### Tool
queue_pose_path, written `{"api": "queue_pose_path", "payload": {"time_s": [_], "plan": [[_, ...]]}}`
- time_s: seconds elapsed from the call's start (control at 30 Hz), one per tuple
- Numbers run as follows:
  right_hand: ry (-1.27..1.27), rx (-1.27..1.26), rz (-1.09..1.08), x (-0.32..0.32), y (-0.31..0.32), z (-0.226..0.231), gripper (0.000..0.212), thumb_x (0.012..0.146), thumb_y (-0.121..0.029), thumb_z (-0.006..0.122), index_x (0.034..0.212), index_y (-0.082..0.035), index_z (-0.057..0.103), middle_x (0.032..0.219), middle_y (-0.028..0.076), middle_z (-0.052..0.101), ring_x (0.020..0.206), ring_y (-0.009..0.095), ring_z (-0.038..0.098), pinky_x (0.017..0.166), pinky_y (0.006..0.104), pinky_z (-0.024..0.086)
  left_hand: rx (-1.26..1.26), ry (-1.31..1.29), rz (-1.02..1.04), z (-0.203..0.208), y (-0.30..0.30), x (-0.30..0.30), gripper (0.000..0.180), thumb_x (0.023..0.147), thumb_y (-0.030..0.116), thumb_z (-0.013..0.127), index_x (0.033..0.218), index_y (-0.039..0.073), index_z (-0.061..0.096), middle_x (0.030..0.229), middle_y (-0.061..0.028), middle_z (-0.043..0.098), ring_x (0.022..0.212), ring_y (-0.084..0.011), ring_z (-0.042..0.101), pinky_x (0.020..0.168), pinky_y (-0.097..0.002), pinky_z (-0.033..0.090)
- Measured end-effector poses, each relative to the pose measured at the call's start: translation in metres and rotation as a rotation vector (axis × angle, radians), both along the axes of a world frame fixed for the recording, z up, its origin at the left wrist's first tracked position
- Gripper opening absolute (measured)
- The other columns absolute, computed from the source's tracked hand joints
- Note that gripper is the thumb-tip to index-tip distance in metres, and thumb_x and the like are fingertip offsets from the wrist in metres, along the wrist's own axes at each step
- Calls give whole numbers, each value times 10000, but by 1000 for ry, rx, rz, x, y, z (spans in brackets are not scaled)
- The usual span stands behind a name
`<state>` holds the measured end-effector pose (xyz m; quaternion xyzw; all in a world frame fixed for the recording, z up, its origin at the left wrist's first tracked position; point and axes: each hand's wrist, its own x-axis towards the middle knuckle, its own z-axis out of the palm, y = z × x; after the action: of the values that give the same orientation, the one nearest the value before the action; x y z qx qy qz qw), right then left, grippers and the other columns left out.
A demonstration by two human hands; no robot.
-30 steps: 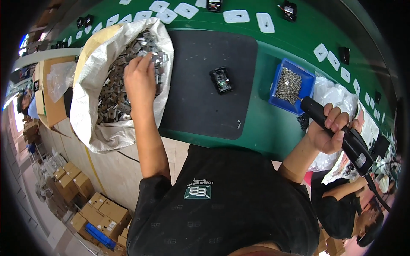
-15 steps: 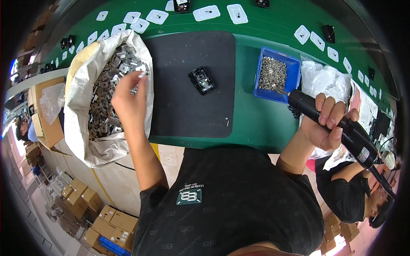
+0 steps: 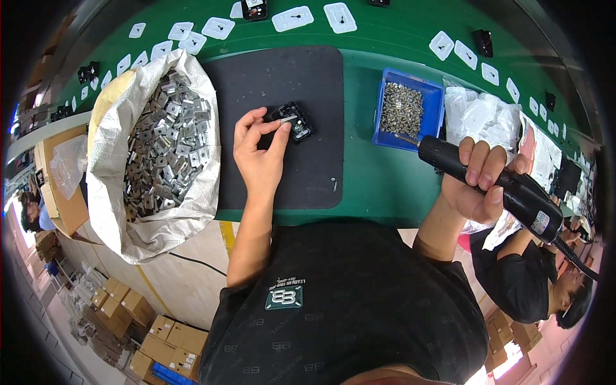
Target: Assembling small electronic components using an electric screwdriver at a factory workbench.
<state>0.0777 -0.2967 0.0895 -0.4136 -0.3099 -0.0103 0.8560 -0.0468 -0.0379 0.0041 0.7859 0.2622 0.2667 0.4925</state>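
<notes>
Between the thumb and fingers of my left hand [image 3: 261, 147] is a small metal plate [image 3: 289, 119]. I hold it at the left side of a black plastic housing [image 3: 300, 128], which lies on the dark mat [image 3: 314, 173]; whether plate and housing touch, I cannot tell. My right hand [image 3: 482, 178] is wrapped round a black electric screwdriver [image 3: 513, 192]. Its bit points into the near right corner of a blue bin [image 3: 439, 109] full of small screws [image 3: 402, 109]. To the left, an open white sack [image 3: 106, 186] holds many metal plates [image 3: 172, 141] like the one in my fingers.
Clear plastic bags [image 3: 481, 115] lie right of the bin. Along the far side stand white trays [image 3: 292, 18] with small dark parts, and several black housings [image 3: 482, 43]. A cardboard box [image 3: 61, 189] sits left of the sack. Another person [image 3: 523, 276] is at the right.
My left hand has moved right from the sack to the black housing, carrying a metal plate. My right hand still holds the screwdriver at the bin. The whole view has shifted slightly.
</notes>
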Motion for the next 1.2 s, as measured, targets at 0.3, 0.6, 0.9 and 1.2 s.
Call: {"api": "queue_pose_path", "payload": {"time_s": [0.3, 0.6, 0.9, 1.2], "plan": [[5, -9, 41, -1, 11, -4, 450, 845, -165, 633, 1240, -137, 421, 727, -20, 479, 617, 116, 469, 672, 329, 395, 366, 181, -128, 5, 5, 9, 288, 737, 114, 755, 1012, 106, 670, 1010, -40, 658, 892, -180, 618, 867, -348, 337], [21, -22, 24, -6, 14, -4, 460, 841, -156, 632, 1248, -134, 421, 728, -12, 484, 619, 127, 473, 684, 344, 407, 405, 269, -322, 26, 19, 21, 518, 731, 76, 747, 1223, 112, 589, 1098, -107, 599, 964, -296, 597, 836, -398, 456], [17, -15, 30, -6, 16, -6, 463, 832, -136, 619, 1246, -129, 414, 730, -4, 484, 620, 132, 476, 688, 347, 409, 619, 135, -224, 16, 17, 15, 219, 682, 80, 795, 855, 88, 661, 1021, -52, 614, 929, -236, 594, 821, -352, 427], [17, -13, 20, -7, 17, -8, 468, 823, -130, 619, 1241, -127, 409, 731, -2, 483, 617, 134, 478, 688, 348, 411, 600, 51, -275, 16, 17, 18, 209, 650, 29, 789, 820, 81, 680, 1003, -52, 599, 826, -230, 546, 715, -352, 449]]}}
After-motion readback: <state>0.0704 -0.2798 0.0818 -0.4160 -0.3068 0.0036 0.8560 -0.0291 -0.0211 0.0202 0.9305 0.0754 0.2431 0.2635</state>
